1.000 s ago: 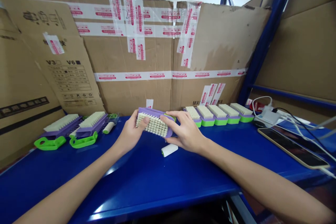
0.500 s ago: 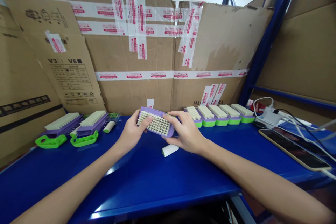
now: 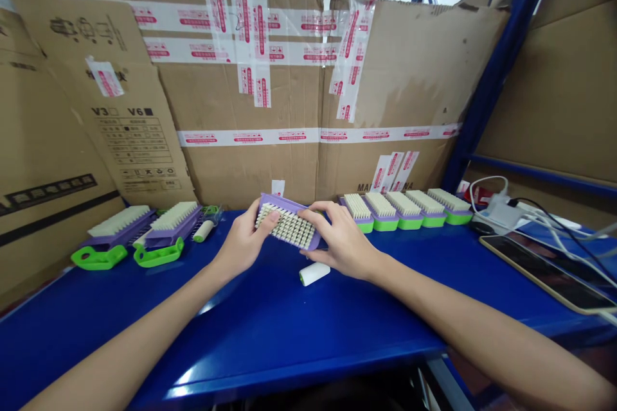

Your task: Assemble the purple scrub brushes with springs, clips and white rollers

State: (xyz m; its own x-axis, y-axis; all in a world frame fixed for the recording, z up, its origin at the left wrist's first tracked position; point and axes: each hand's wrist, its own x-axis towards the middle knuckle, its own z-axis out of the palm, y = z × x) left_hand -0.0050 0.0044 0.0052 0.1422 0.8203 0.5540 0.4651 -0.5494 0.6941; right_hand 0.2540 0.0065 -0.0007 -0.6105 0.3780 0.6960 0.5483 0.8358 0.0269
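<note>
Between both hands, above the blue table [image 3: 241, 334], a purple brush head [image 3: 289, 226] is held tilted, its cream bristles toward me. My left hand [image 3: 245, 237] grips its left end, with the thumb across the bristles. At the right end my right hand [image 3: 344, 241] has its fingers closed on the purple edge. Just below, a white roller-shaped piece [image 3: 315, 273] with a green end lies on the table. The back of the brush head is hidden from me.
Two purple brush heads [image 3: 174, 221] sit at the left by green handle parts [image 3: 159, 254]. Several finished-looking brushes [image 3: 409, 209] with green bases line the back right. A phone [image 3: 544, 270] and white cables [image 3: 554, 241] lie at the right. Cardboard [image 3: 250, 170] walls the back.
The view has shifted very slightly. Both hands keep the same hold on the brush head, and nothing else has visibly moved.
</note>
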